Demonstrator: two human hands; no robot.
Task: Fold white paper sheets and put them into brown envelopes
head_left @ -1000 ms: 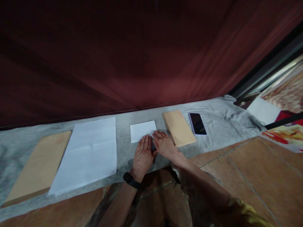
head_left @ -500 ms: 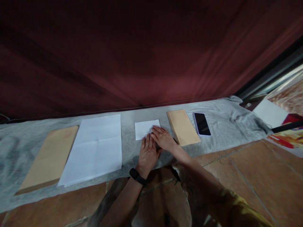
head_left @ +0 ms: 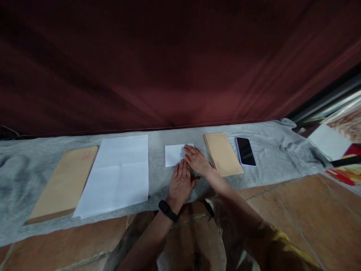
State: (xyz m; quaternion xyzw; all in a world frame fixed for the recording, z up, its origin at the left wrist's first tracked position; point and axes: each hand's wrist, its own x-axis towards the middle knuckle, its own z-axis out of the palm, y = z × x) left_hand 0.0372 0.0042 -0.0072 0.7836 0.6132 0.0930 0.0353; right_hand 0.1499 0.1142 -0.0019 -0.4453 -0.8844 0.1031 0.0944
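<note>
A small folded white paper [head_left: 173, 154] lies on a grey cloth [head_left: 267, 162] spread over the floor. My left hand [head_left: 181, 181] rests flat at the paper's near edge, fingers stretched out together; a black band sits on its wrist. My right hand [head_left: 198, 160] lies flat over the paper's right part, fingers extended. Neither hand grips anything. A stack of brown envelopes [head_left: 222, 153] sits just right of my right hand.
A black phone [head_left: 246, 151] lies beyond the brown stack. To the left are a large white sheet [head_left: 117, 174] and a big brown envelope [head_left: 66, 182]. A dark red curtain hangs behind. Terracotta floor tiles [head_left: 307, 214] run along the near side. White paper [head_left: 328, 141] lies far right.
My right hand has slid further up over the small paper, covering more of it. My left hand stays flat below. The view has shifted slightly.
</note>
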